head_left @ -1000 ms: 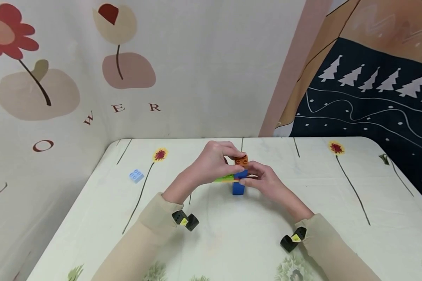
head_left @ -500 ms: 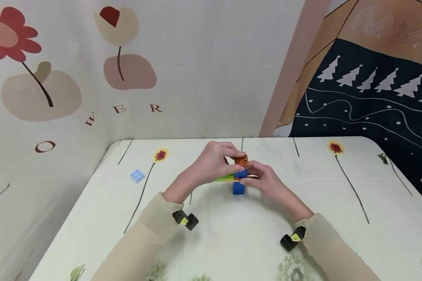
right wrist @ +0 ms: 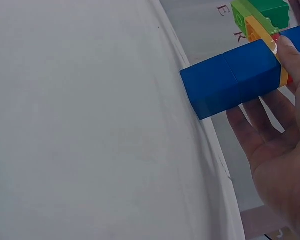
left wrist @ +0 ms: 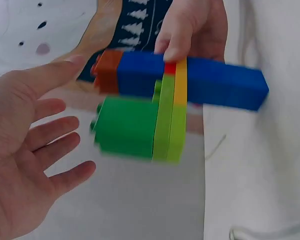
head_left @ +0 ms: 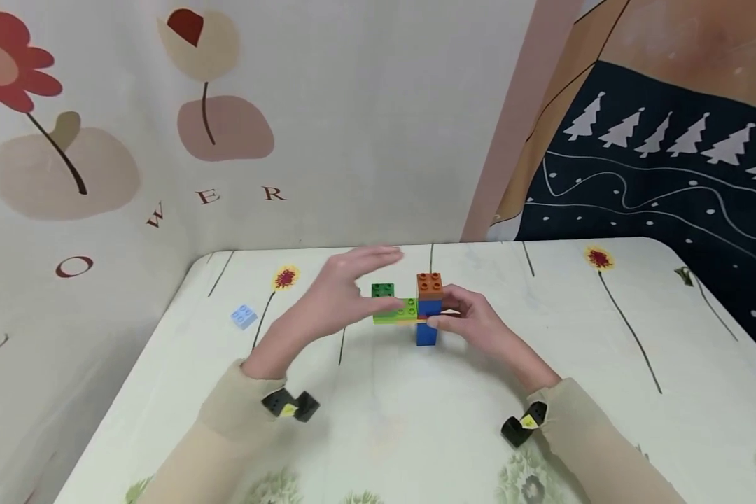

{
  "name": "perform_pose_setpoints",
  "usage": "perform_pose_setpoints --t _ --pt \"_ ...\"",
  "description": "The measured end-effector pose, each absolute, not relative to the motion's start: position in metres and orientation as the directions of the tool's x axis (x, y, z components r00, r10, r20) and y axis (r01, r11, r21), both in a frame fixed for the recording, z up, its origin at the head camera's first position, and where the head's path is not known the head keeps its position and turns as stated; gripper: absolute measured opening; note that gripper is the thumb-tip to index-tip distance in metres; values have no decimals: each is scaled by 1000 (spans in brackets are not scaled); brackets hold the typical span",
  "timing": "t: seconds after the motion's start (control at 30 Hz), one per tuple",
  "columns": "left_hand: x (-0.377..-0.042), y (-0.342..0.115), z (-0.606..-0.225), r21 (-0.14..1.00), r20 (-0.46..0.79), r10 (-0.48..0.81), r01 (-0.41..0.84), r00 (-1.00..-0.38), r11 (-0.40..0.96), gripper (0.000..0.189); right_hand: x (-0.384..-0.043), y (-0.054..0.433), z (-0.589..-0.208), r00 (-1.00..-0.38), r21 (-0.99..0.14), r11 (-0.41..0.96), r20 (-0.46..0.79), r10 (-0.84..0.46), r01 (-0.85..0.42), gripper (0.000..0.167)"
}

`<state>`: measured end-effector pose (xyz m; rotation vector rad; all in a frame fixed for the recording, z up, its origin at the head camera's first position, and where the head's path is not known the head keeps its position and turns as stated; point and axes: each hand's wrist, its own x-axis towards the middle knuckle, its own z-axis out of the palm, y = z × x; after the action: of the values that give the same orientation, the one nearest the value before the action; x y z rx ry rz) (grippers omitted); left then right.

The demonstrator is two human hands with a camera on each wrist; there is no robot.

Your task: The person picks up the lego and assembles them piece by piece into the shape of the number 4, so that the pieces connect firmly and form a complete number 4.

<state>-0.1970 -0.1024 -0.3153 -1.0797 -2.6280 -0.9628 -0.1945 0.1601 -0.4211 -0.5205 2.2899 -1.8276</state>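
A toy brick tower (head_left: 425, 334) stands on the table, with blue bricks below and above thin coloured plates. An orange brick (head_left: 430, 285) tops it. Lime plates (left wrist: 164, 120) jut out to the left, carrying a green brick (left wrist: 127, 127). Red and yellow plates (left wrist: 181, 82) sit between the blue bricks. My right hand (head_left: 475, 322) pinches the tower from the right at the level of the thin plates, thumb (right wrist: 292, 57) in front. Beside the tower on the left is my left hand (head_left: 334, 297), fingers spread and holding nothing; in the head view it partly covers the green brick.
A loose light blue brick (head_left: 244, 316) lies on the table to the left. The table is covered with a white flower-patterned cloth (head_left: 378, 420). Behind it hangs a printed curtain (head_left: 365, 140).
My left hand has let go of the orange brick and drawn back to the left, uncovering the tower's top and the green brick. The right hand keeps its hold.
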Motion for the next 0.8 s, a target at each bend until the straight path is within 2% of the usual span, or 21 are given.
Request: perform_pose_setpoints --t 0.17,0.5,0.63,0.8 --pt "-190 -148 -320 553 311 426 526 -850 646 64 -195 157 -420 -930 -969 205 58 -363 -140 36" --pt "-188 -235 -358 550 337 239 396 -911 735 56 -194 157 -419 -931 -965 213 69 -358 -153 35" --pt "-189 -264 -365 572 202 169 256 -965 779 58 -196 157 -418 -928 -964 211 77 -364 -162 37" --pt "-193 -289 -373 539 40 167 162 -985 826 69 -193 156 -419 -932 -965 213 68 -355 -151 38"
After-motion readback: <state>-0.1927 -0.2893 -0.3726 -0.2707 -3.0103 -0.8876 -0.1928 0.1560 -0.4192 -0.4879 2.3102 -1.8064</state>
